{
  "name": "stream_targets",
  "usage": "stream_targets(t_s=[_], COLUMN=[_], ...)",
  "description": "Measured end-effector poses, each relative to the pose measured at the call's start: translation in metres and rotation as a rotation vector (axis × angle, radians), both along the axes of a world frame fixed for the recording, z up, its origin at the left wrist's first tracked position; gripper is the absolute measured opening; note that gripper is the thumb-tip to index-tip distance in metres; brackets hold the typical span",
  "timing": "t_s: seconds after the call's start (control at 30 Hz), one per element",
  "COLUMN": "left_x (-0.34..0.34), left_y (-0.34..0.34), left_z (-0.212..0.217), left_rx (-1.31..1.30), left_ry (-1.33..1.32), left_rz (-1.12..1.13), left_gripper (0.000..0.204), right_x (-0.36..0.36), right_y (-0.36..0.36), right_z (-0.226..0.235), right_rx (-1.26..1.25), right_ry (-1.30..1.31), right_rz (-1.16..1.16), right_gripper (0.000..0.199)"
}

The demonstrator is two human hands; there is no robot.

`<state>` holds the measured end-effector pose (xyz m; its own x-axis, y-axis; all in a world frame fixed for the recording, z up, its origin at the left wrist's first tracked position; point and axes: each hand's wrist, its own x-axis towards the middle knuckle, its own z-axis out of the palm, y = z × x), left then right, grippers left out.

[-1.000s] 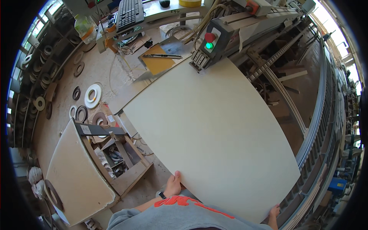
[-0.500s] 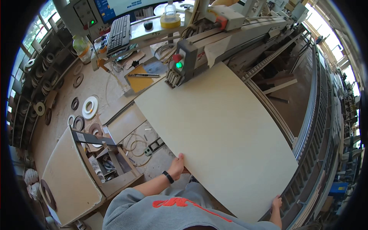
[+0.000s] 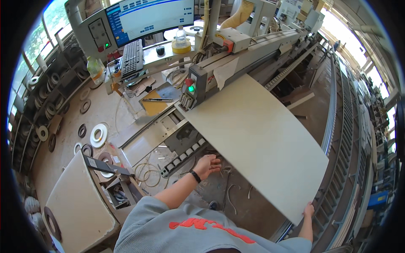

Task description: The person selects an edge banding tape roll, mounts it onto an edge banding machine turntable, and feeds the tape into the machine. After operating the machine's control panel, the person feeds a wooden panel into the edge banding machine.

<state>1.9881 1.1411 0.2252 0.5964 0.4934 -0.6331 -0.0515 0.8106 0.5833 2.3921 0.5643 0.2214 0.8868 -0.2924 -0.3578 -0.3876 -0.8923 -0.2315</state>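
Observation:
A large pale cream board (image 3: 261, 147) lies at a slant in front of me, its far left end under the guide beam of a long machine (image 3: 253, 50). My right hand (image 3: 309, 209) grips the board at its near right corner. Off the board's left edge, my left hand (image 3: 207, 166) hangs over the gap with fingers loosely out and nothing in them; a black band circles that wrist. Beside it runs a rail of white rollers (image 3: 185, 157). A green light (image 3: 191, 88) glows on the machine's end post, below a red knob (image 3: 188, 82).
To my left stands a board-topped cabinet (image 3: 80, 198) with an open compartment. Tape rolls (image 3: 98, 135) lie on the floor. A monitor (image 3: 156, 19), keyboard (image 3: 131, 58) and mouse (image 3: 160, 51) are at the back. A long roller conveyor (image 3: 337, 139) borders the right side.
The board has shifted rightward, uncovering the white rollers and the floor. My left hand has let go of its edge and come away; my right hand still holds the corner.

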Motion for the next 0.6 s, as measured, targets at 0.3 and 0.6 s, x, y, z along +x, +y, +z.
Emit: stream_targets(t_s=[0.3, 0.6], left_x=[-0.140, -0.254], left_y=[0.106, 0.186], left_z=[0.021, 0.360], left_rx=[0.329, 1.787], left_ry=[0.009, -0.918], left_rz=[0.061, 0.411], left_gripper=[0.029, 0.035], right_x=[-0.246, -0.346], right_y=[0.222, 0.308], right_z=[-0.021, -0.034], right_rx=[0.050, 0.320], right_ry=[-0.384, -0.134], right_rz=[0.986, 0.931], right_gripper=[0.032, 0.041])
